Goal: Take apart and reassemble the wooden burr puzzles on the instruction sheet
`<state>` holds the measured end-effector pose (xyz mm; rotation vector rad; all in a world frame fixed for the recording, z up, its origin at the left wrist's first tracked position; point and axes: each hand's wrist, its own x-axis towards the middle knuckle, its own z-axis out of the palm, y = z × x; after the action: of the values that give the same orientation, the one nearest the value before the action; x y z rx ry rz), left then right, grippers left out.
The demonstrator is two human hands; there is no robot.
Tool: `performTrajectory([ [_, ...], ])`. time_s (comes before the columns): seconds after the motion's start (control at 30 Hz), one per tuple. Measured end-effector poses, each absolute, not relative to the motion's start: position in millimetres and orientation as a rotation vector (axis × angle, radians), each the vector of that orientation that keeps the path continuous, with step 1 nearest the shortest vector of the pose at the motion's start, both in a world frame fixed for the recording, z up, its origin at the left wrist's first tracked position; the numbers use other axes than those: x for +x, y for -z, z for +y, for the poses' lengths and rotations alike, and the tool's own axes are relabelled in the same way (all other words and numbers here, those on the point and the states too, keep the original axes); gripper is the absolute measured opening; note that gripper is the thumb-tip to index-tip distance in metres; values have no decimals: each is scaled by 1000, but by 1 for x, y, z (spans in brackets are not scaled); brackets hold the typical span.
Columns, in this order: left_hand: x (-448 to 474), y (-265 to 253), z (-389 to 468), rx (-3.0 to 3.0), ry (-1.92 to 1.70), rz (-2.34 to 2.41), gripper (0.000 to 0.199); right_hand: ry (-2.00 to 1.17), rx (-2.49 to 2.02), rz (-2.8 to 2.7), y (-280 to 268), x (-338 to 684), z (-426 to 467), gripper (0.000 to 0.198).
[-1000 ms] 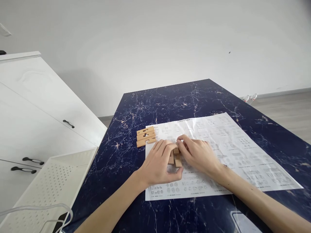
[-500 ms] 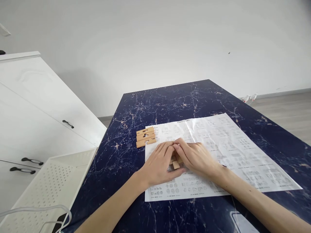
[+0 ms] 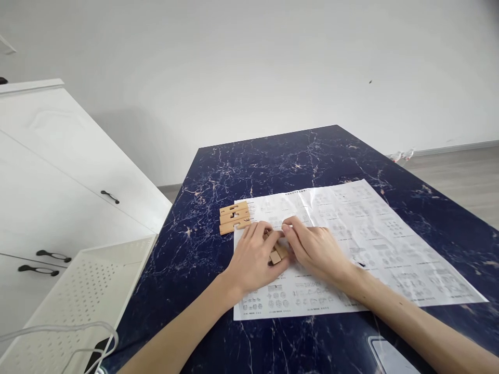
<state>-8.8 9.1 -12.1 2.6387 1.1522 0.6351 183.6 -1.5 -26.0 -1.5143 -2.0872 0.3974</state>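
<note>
My left hand (image 3: 254, 258) is closed around a small wooden block puzzle (image 3: 276, 256) made of interlocked light-brown pieces. Its thumb lies along the near side, and the fingers cover much of the far side. Close by on the right is my right hand (image 3: 314, 246), thumb and fingers drawn together; whatever they pinch is hidden. Under both hands lies a white printed sheet (image 3: 374, 234) with rows of small diagrams. Three flat notched wooden pieces (image 3: 234, 218) with dark marks lie side by side across the sheet's upper left edge, beyond my left hand.
The dark blue marble-patterned table (image 3: 257, 161) stands before a pale wall. A white cabinet (image 3: 70, 156) and a perforated white shelf (image 3: 74, 296) with a cable (image 3: 58, 328) are on the left. A pale rounded-corner object (image 3: 390, 356) shows at the near edge.
My left hand has shifted slightly left with the wooden block puzzle. My right hand has come away from it, opening a small gap between the hands.
</note>
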Motion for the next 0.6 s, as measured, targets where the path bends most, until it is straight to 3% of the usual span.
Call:
performTrajectory([
  [0.33, -10, 15, 9, 2712, -754, 1329, 3, -398, -1554, -2069, 28, 181, -2, 37],
  [0.6, -13, 21, 12, 2784, -709, 1547, 12, -414, -1541, -2065, 31, 181, -2, 38],
])
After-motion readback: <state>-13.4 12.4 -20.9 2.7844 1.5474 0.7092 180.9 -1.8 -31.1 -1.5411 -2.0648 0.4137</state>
